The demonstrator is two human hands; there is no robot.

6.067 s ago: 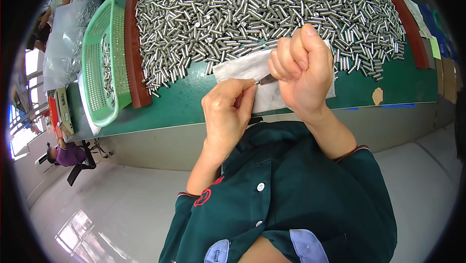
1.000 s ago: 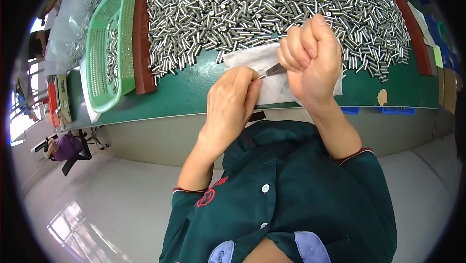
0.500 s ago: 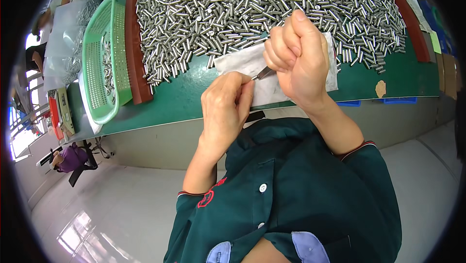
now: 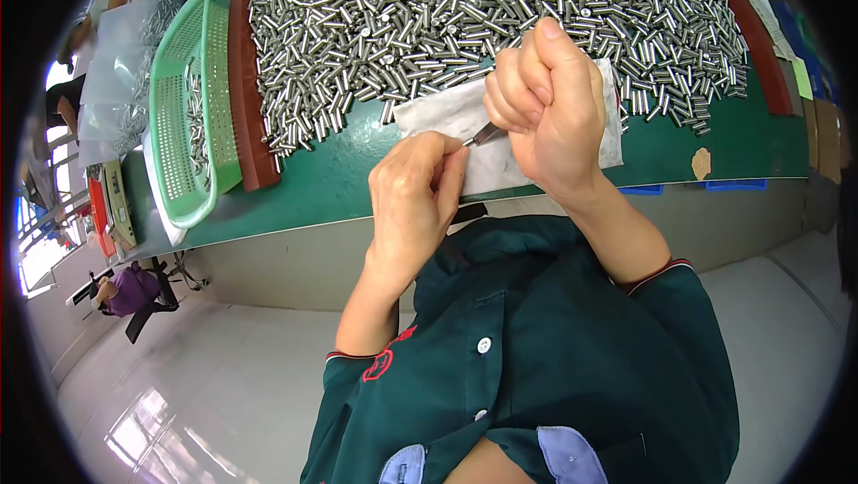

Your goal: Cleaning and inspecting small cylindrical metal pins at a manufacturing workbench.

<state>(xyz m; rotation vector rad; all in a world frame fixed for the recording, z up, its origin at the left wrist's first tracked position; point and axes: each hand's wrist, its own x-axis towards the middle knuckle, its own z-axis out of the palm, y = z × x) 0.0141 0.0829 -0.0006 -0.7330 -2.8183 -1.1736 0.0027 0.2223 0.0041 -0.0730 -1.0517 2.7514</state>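
Observation:
My left hand (image 4: 413, 185) is closed in a pinch, thumb against forefinger, over the white cloth's near left part. What it pinches is mostly hidden; only a small shiny spot shows at the fingertips. A short, dark grey, blade-like metal tool (image 4: 485, 134) juts from my right hand (image 4: 556, 109), which is closed in a fist around its handle. The tool's tip meets the left fingertips. Beneath both hands lies the white cloth (image 4: 492, 169), smudged with grey. Just beyond it spreads a big heap of short, shiny metal pins (image 4: 429, 28).
Brown rails (image 4: 249, 91) border the heap left and right on the green tabletop (image 4: 344, 167). A light green basket (image 4: 223, 117) with more pins stands at left, beside clear plastic bags (image 4: 116, 73). A tan scrap (image 4: 702, 163) lies near the right front edge.
Both hands and the tool keep almost the same place and grip. No pin in the heap has visibly moved.

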